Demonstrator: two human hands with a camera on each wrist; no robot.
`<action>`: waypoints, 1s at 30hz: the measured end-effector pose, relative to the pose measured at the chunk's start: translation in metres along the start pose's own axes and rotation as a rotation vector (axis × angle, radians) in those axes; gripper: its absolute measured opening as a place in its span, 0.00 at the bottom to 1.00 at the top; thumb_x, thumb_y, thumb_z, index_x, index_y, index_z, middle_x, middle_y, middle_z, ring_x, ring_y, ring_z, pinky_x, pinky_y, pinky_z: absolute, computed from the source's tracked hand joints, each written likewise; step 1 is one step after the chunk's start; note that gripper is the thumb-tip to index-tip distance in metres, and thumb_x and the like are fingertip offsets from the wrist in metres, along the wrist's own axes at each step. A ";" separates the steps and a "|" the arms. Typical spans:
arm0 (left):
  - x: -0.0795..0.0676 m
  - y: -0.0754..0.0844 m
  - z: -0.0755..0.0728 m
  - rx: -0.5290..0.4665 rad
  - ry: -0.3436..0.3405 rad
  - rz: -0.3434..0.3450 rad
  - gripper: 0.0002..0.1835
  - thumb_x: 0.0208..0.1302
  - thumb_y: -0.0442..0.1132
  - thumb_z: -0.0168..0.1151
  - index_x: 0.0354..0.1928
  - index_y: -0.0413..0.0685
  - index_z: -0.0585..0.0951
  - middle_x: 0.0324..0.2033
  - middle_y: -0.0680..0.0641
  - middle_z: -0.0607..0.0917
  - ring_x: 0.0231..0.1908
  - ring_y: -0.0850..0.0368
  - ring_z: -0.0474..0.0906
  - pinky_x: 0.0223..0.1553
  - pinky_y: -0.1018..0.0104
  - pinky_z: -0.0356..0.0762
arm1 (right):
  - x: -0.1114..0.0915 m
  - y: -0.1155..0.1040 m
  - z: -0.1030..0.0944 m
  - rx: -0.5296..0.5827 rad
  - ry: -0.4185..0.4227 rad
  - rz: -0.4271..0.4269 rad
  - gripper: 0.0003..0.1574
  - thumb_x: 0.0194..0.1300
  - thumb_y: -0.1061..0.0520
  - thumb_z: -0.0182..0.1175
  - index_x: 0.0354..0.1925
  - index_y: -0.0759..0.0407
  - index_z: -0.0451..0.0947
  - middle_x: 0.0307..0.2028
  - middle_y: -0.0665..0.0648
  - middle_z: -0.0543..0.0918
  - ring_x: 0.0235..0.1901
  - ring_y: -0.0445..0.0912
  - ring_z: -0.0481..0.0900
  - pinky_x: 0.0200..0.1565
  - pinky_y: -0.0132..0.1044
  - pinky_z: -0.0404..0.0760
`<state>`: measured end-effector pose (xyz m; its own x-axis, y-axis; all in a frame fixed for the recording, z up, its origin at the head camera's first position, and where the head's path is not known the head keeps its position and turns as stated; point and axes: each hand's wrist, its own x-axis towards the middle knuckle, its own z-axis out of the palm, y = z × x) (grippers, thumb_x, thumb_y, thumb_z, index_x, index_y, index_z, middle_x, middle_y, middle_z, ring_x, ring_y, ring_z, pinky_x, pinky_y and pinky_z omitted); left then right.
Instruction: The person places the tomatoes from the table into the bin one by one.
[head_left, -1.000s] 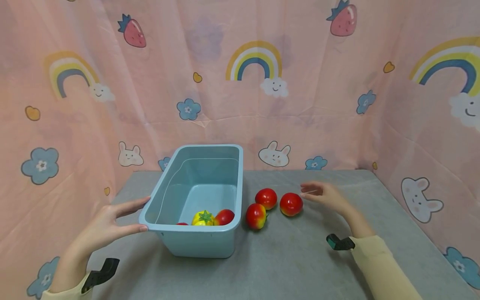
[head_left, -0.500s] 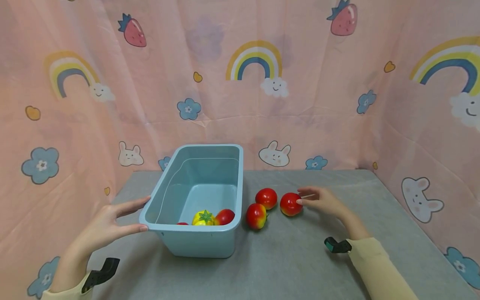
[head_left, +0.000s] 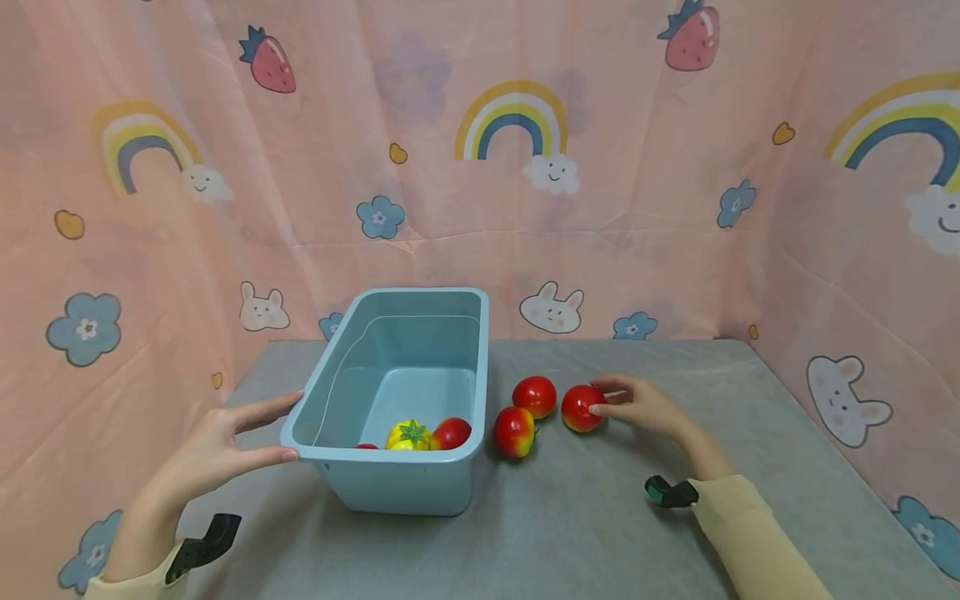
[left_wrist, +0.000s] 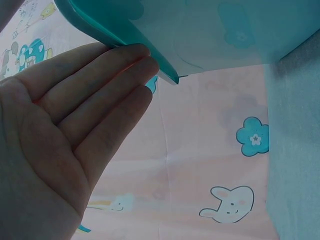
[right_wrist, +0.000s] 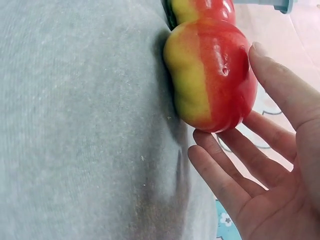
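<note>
A light blue plastic tub [head_left: 378,481] stands left of centre. My left hand [head_left: 216,452] touches its near left corner, thumb at the front and fingers along the side; in the left wrist view the straight fingers [left_wrist: 107,82] meet the rim. At the right, my right hand [head_left: 641,403] is at a glossy red tomato [head_left: 581,408], thumb and fingers on either side. The right wrist view shows this tomato [right_wrist: 212,75] as lobed, red and yellow, with spread fingers [right_wrist: 232,182] right at its surface. Two more tomatoes, one red [head_left: 535,397] and one red-yellow [head_left: 514,432], lie beside the tub.
Inside the tub are a yellow tomato [head_left: 409,436] with a green calyx and a red one [head_left: 452,434]; the front rim partly hides another red item [head_left: 366,447]. A grey tabletop [head_left: 570,525] bears everything. Pink printed curtain [head_left: 480,200] hangs behind and at both sides.
My right hand has moved slightly left and down, bringing its thumb and fingers to the rightmost tomato. The left hand stays at the tub's rim, and the tub has not moved.
</note>
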<state>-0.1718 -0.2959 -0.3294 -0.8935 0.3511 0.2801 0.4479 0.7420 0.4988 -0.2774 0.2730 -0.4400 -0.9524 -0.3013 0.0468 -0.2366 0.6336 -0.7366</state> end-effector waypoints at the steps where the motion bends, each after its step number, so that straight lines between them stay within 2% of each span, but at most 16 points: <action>1: 0.000 0.000 0.000 0.000 0.001 0.000 0.35 0.50 0.49 0.73 0.63 0.55 0.74 0.56 0.51 0.80 0.53 0.82 0.68 0.48 0.63 0.77 | 0.000 0.000 0.000 -0.004 -0.001 -0.003 0.39 0.56 0.43 0.67 0.61 0.58 0.71 0.57 0.64 0.76 0.54 0.61 0.75 0.48 0.50 0.80; 6: 0.001 0.001 0.000 -0.001 0.002 0.002 0.35 0.50 0.48 0.73 0.63 0.53 0.75 0.56 0.51 0.80 0.53 0.81 0.68 0.47 0.50 0.78 | 0.001 0.001 0.002 0.006 -0.007 -0.007 0.39 0.55 0.44 0.68 0.61 0.57 0.71 0.57 0.64 0.76 0.54 0.60 0.75 0.48 0.49 0.80; 10: 0.000 0.001 0.000 -0.005 0.000 0.001 0.35 0.51 0.48 0.73 0.63 0.54 0.74 0.56 0.50 0.80 0.53 0.81 0.68 0.48 0.47 0.78 | 0.000 0.002 0.003 0.022 -0.015 -0.009 0.41 0.53 0.44 0.70 0.62 0.58 0.70 0.57 0.64 0.75 0.54 0.61 0.75 0.49 0.50 0.79; 14: 0.000 0.000 0.000 0.001 0.001 -0.001 0.35 0.51 0.48 0.73 0.63 0.54 0.74 0.56 0.51 0.80 0.53 0.81 0.68 0.47 0.53 0.79 | 0.000 0.002 0.004 0.035 -0.024 -0.016 0.43 0.52 0.45 0.71 0.62 0.58 0.69 0.58 0.65 0.74 0.55 0.62 0.74 0.49 0.51 0.79; 20: 0.000 0.000 0.000 0.001 0.003 0.002 0.35 0.50 0.48 0.73 0.63 0.54 0.74 0.56 0.51 0.80 0.53 0.82 0.68 0.47 0.67 0.76 | -0.001 0.004 0.005 0.052 -0.031 -0.029 0.44 0.52 0.47 0.72 0.63 0.59 0.68 0.59 0.65 0.74 0.55 0.62 0.74 0.48 0.51 0.79; 23: 0.000 0.000 0.000 -0.001 0.003 -0.001 0.35 0.50 0.48 0.73 0.63 0.54 0.74 0.56 0.51 0.80 0.53 0.82 0.67 0.48 0.65 0.76 | -0.001 0.004 0.005 0.052 -0.030 -0.033 0.44 0.52 0.47 0.72 0.63 0.59 0.68 0.58 0.65 0.74 0.54 0.62 0.74 0.48 0.51 0.80; 27: 0.000 0.001 0.000 -0.001 0.004 -0.004 0.35 0.51 0.48 0.73 0.63 0.55 0.74 0.56 0.51 0.80 0.53 0.83 0.67 0.47 0.57 0.79 | -0.002 0.005 0.005 0.044 -0.028 -0.031 0.44 0.51 0.47 0.72 0.63 0.58 0.68 0.58 0.65 0.75 0.53 0.62 0.75 0.47 0.51 0.80; 30: 0.000 0.001 0.000 -0.002 0.004 -0.001 0.35 0.51 0.48 0.73 0.63 0.55 0.74 0.56 0.51 0.80 0.53 0.82 0.68 0.47 0.61 0.78 | -0.002 0.005 0.005 0.037 -0.026 -0.027 0.44 0.51 0.47 0.72 0.63 0.58 0.69 0.57 0.65 0.75 0.53 0.62 0.75 0.47 0.51 0.80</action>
<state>-0.1714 -0.2954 -0.3295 -0.8940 0.3476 0.2827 0.4467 0.7416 0.5006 -0.2756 0.2731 -0.4468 -0.9404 -0.3364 0.0494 -0.2540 0.5983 -0.7600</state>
